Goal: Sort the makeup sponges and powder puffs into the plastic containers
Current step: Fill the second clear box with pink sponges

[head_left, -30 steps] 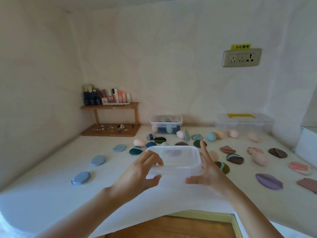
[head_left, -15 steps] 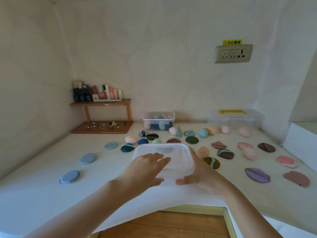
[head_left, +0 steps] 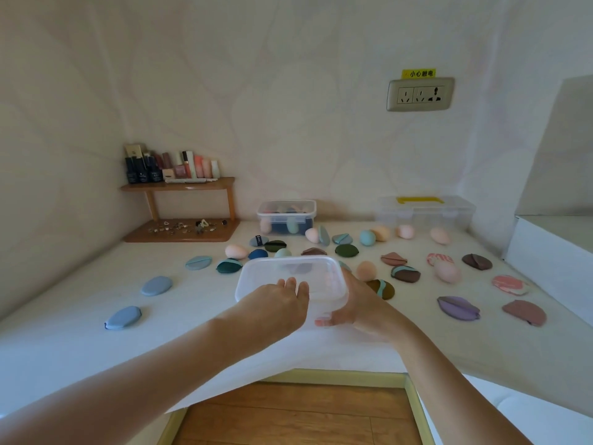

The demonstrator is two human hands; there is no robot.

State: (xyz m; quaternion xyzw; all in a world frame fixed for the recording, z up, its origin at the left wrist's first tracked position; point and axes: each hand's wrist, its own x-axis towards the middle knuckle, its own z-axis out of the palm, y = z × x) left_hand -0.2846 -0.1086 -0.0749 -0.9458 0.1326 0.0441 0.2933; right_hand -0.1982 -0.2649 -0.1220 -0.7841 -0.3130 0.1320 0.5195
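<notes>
At table (head_left: 73,351) centre: right hand (head_left: 361,305) grip around clear container (head_left: 288,268), left hand (head_left: 276,304) flat over it.

Open room lies along the counter's (head_left: 64,348) left edge and front-left corner, broken only by a blue puff (head_left: 123,317) and a second blue puff (head_left: 157,285) (well apart). A wooden shelf (head_left: 179,231) blocks the back-left corner. A filled container (head_left: 286,217) and a clear box (head_left: 425,210) line the back edge. Scattered puffs (head_left: 459,308) and sponges (head_left: 446,272) crowd the middle and right, and a clear container (head_left: 288,271) fills mid-front.
</notes>
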